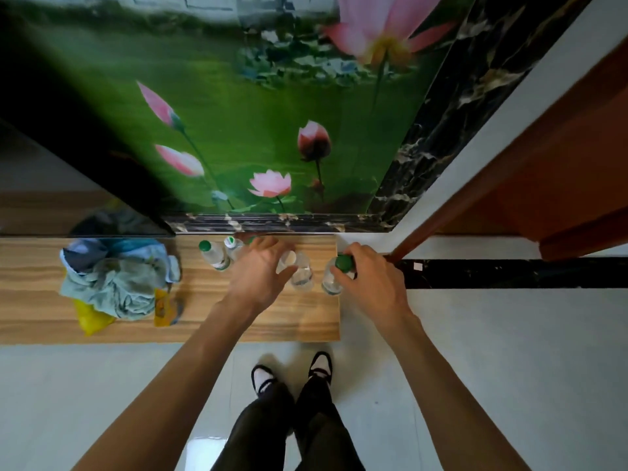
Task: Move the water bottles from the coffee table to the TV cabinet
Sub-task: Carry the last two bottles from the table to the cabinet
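Observation:
The wooden TV cabinet runs across the middle of the head view. My right hand grips a clear water bottle with a green cap, which stands at the cabinet's right end. My left hand has its fingers spread and fairly straight, and its thumb lies against a clear bottle with a white cap. Left of that hand stand a green-capped bottle and a second bottle. A further green cap peeks out behind the left fingers.
A heap of blue-grey cloth on a yellow bag lies on the cabinet's left part. A black TV screen stands behind it. A lotus mural wall backs the cabinet; a brown door frame is at right. My feet stand on pale tiles.

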`<state>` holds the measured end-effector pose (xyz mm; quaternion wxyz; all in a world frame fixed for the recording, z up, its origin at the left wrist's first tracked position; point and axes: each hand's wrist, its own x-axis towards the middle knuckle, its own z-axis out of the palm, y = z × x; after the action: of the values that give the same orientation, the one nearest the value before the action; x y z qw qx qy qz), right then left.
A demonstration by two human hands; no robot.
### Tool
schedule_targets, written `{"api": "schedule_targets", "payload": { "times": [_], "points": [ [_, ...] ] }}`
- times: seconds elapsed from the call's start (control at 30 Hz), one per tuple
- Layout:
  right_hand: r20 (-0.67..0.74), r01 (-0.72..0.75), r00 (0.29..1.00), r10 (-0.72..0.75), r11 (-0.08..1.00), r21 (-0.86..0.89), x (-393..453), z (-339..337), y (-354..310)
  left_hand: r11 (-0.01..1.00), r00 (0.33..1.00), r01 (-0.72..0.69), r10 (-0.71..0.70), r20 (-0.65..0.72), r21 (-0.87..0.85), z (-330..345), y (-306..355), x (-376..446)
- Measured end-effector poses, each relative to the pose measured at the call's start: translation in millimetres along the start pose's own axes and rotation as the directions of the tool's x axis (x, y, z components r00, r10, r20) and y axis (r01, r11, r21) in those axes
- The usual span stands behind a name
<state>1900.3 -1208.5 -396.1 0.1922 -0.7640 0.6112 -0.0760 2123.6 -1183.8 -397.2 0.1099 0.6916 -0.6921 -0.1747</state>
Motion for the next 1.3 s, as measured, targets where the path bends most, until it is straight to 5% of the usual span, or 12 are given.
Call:
{"api": "schedule_targets", "payload": {
  "times": [0.33,0.7,1.3],
  "points": [
    [0.003,0.041,0.999,-0.041,0.997,-0.069,86.6,87.6,22.4,1.000,0.999,-0.014,0.013,0.036,0.021,92.2,-46.9,74.5],
    [0.156,0.069,0.986,-0.056,0.994,-0.081,145.2,178.8,45.0,0.998,0.996,-0.032,0.027,0.082,0.056,172.2,-100.7,128.2],
    [0.289,-0.003,0.957,0.025,0.997,-0.076,171.0,225.0,55.1,0.997,0.988,-0.020,0.009,0.153,0.076,215.2,-124.6,146.7]
  ]
}}
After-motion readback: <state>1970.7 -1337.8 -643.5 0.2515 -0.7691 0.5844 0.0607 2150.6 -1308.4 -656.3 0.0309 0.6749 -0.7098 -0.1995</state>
